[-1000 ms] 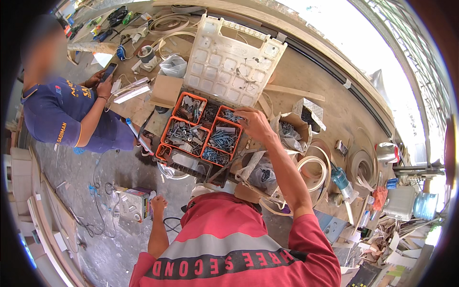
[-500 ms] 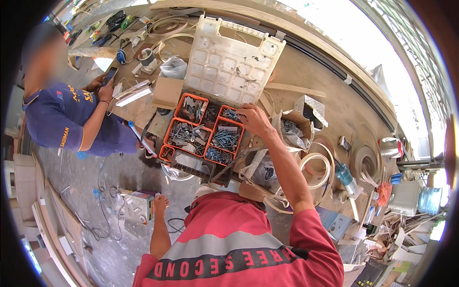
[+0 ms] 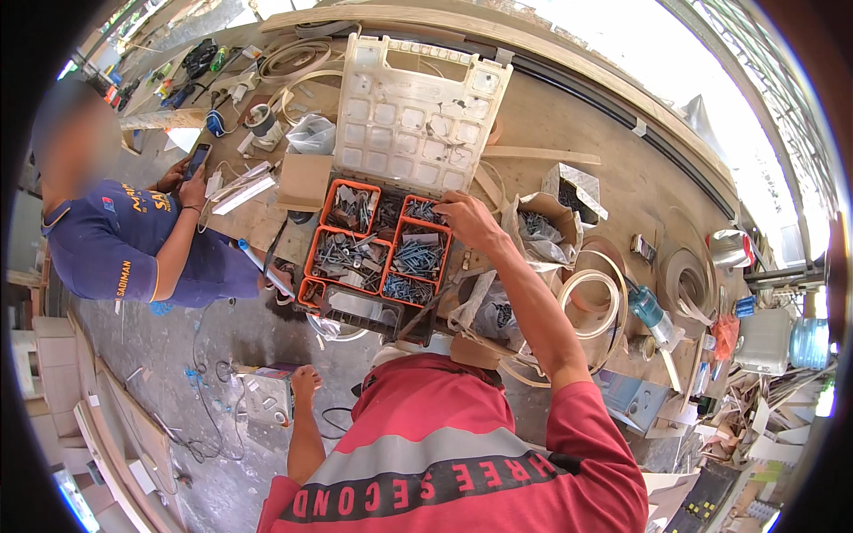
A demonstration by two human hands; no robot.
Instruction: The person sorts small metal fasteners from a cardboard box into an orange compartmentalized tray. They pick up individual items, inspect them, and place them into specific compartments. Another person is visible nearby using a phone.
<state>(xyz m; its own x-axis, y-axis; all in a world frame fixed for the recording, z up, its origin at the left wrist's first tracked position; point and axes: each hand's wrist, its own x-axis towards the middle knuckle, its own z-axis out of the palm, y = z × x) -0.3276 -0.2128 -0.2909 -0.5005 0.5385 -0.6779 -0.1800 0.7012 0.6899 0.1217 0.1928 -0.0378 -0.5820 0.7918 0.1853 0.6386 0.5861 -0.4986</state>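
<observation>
My right hand [image 3: 466, 218] reaches across the wooden workbench [image 3: 569, 115] into an open parts case [image 3: 355, 306]. Its fingers are down at the upper right orange bin [image 3: 423, 211], which holds screws. Whether they pinch anything is hidden. The case's white lid [image 3: 413, 115] stands open behind the bins, and more orange bins of screws and fittings [image 3: 342, 258] fill the left side. My left hand [image 3: 305, 384] hangs low by my side with its fingers curled. Nothing shows in it. It is just right of a small box [image 3: 262, 395] on the floor.
A person in a blue shirt [image 3: 115, 240] leans on the bench at the left, holding a phone [image 3: 197, 160]. An open paper bag of screws [image 3: 538, 231] and rolls of edge strip [image 3: 591, 293] lie right of the case. Cables trail over the concrete floor [image 3: 204, 355]. Clutter crowds the far right.
Hardly anything differs. My right hand stays at the same orange bin and my left hand still hangs by the box on the floor. The view has shifted slightly.
</observation>
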